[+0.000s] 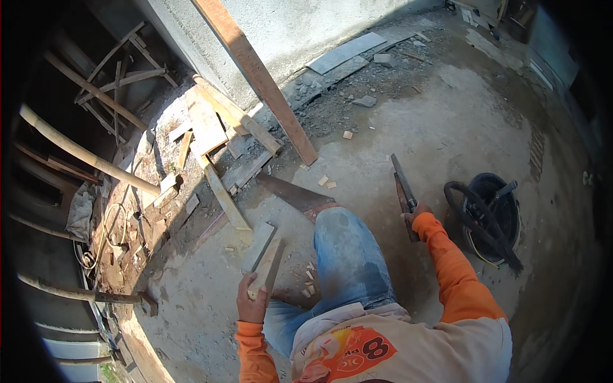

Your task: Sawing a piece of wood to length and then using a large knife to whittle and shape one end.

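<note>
Shirt (357,345): pale, with a red-and-orange print, showing at the lower edge between two orange sleeves.
Jeans (348,249): the blue, darkly stained bent leg is pointing away from the body.
Left hand (253,299): its fingers are closing around the near end of a pale wood piece.
Pale wood piece (267,265): it is angling up and away from the left fist, left of the bent leg, above the concrete ground.
Grey board (258,246): it is showing just beside the pale piece; whether the two are touching, I cannot tell.
Wood chips (309,281): they are lying scattered between the left hand and the leg.
Right hand (420,212): its fingers are gripping a long dark tool at its near end.
Long dark tool (403,175): it is pointing away to the right of the knee; a brown strip is running alongside, its exact kind unclear.
Handsaw (287,193): its brown blade is lying on the ground just beyond the knee.
Black bucket (469,237): it is standing right of the right hand, with a thick dark hose (480,220) looping over it.
Reddish plank (262,80): it is slanting up past the wall.
Loose boards (205,121): they are lying in a sunlit heap on the left.
Wall (306,38): it is rising behind rubble.
</note>
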`<state>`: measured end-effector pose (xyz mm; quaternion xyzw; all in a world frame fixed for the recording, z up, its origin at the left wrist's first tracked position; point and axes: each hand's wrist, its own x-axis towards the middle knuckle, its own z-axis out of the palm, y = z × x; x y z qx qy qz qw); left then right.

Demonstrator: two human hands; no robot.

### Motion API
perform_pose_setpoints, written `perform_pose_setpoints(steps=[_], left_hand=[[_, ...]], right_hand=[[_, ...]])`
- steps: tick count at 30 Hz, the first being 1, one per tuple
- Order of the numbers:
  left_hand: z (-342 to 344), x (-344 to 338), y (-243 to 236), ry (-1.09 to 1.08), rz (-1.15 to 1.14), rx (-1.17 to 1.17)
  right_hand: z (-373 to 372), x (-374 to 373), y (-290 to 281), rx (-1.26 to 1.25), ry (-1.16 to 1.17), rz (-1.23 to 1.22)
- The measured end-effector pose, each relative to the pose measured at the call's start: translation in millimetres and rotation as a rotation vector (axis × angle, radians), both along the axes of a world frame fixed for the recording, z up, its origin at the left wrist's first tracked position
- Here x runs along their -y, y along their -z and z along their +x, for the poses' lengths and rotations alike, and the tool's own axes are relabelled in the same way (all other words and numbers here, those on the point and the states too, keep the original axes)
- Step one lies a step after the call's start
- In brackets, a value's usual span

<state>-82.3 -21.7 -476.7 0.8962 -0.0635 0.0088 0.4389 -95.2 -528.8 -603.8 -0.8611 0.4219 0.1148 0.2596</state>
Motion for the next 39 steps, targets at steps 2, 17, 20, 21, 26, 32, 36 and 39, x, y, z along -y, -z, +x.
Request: perform_pose_setpoints(steps=[2,17,20,21,26,32,36,39], left_hand=[[-5.7,-7.3,12.4,-0.179,-0.181,-0.068],[17.2,-58.7,-43.9,-0.924,-0.612,-0.128],[38.3,-56.2,-44.5,-0.876,-0.597,-0.110],[42.2,-55.6,-41.1,-0.821,-0.571,-0.107],[51.8,-35.2,-52.9,-0.837,-0.539,-0.079],[45.3,-36.1,-56.7,-0.843,-0.586,-0.073],[44.9,-37.8,-48.6,-0.854,-0.553,-0.056],[42.7,-31.6,-46.8,-0.918,-0.562,-0.037]], right_hand=[[-41.6,-10.0,52.1,-0.071,0.059,0.000],[33.2,-53.1,-45.5,0.679,0.402,1.138],[56.1,-96.9,-131.8,0.974,-0.061,1.249],[58.8,-116.5,-162.3,0.958,-0.141,1.290],[81.8,-203.0,-147.4,0.602,-0.633,1.242],[68.8,-320.3,-70.3,0.152,-0.884,0.639],[46.9,-362.7,-58.1,0.129,-0.993,0.707],[40.2,-377.6,-79.3,0.079,-1.040,0.796]])
